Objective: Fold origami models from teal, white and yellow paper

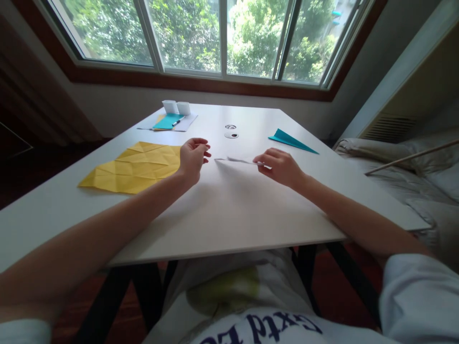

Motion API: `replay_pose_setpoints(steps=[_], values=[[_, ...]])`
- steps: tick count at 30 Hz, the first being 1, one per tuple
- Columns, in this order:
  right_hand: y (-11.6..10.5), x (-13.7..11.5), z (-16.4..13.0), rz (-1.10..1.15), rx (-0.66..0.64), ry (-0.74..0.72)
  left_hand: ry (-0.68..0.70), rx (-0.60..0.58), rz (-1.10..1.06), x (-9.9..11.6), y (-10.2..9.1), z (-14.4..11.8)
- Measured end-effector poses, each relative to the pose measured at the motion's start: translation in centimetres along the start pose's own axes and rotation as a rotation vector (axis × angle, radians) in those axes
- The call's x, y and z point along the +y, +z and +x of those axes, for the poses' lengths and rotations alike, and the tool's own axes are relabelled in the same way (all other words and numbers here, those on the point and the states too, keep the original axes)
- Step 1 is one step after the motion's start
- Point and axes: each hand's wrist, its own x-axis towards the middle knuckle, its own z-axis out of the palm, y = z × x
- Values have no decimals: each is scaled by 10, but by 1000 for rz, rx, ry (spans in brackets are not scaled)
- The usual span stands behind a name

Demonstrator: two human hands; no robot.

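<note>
My right hand (281, 165) pinches one end of a thin folded white paper (238, 160) between thumb and fingers. The paper is seen nearly edge-on above the white table, with a soft shadow below it. Across from its free end is my left hand (192, 160), loosely curled, fingers slightly apart and nothing visible in them. Beside and partly behind the left hand lies a creased yellow paper sheet (132, 167). A folded teal paper plane (291, 141) rests on the table beyond my right hand.
The white table (229, 220) reaches toward the window. Two small round white-and-dark pieces (231, 135) lie near its middle. At the back left are teal paper (168, 121), white sheets, a pen (178, 121) and two small white folded paper pieces (169, 106). A stick (412, 156) crosses the fabric at right.
</note>
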Motion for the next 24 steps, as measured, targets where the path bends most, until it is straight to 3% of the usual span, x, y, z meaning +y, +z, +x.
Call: replay_pose_setpoints(steps=[2, 5, 9, 13, 15, 19, 24], values=[[-1, -2, 0, -58, -133, -147, 64, -45, 63, -2, -2, 3], [0, -6, 1, -23, -269, -252, 245, -239, 298, -5, -3, 1], [2, -13, 0, 154, -379, -260, 579, -541, 757, -6, -2, -13], [3, -18, 0, 303, -442, -216, 770, -718, 1137, -5, -1, -29], [4, -17, 0, 314, -426, -167, 826, -813, 1209, -6, -1, -33], [6, -10, -1, 274, -416, -91, 824, -975, 1148, -11, -1, -33], [7, -6, -2, 256, -513, -49, 770, -1028, 1140, -14, -4, -27]])
